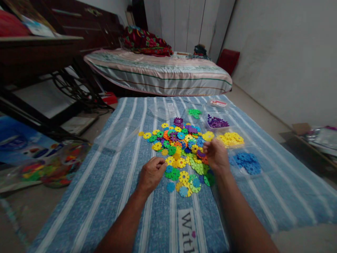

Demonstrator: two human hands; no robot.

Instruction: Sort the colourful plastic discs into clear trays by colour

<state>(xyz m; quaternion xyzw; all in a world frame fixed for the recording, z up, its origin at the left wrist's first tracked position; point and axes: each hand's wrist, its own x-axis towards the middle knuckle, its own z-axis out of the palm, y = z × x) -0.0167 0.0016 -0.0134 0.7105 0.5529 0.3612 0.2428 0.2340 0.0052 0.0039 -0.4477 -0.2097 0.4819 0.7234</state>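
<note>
"What's at twelve o'clock?"
"A bed [163,77] with a pale striped cover. A red floral bundle [147,42] lies on it, and grey doors [181,24] stand behind."
"At ten?"
"A dark wooden table [31,52] above an iron wheel [68,87]."
"Two and three?"
"A dark red object [228,60] by the bed's corner; a silvery heap of clutter [320,137]."

Looks forward and down from the wearer's head, from the near end of a striped cloth [118,182]. Takes in, at close range, the left hand [151,174] at 7 o'clock and the right hand [217,157] at 4. Reaches farther off to a bed [163,73] at 12, and spreads wide to a dark table [31,47] at 10 and a pale wall [284,52] at 2.
</note>
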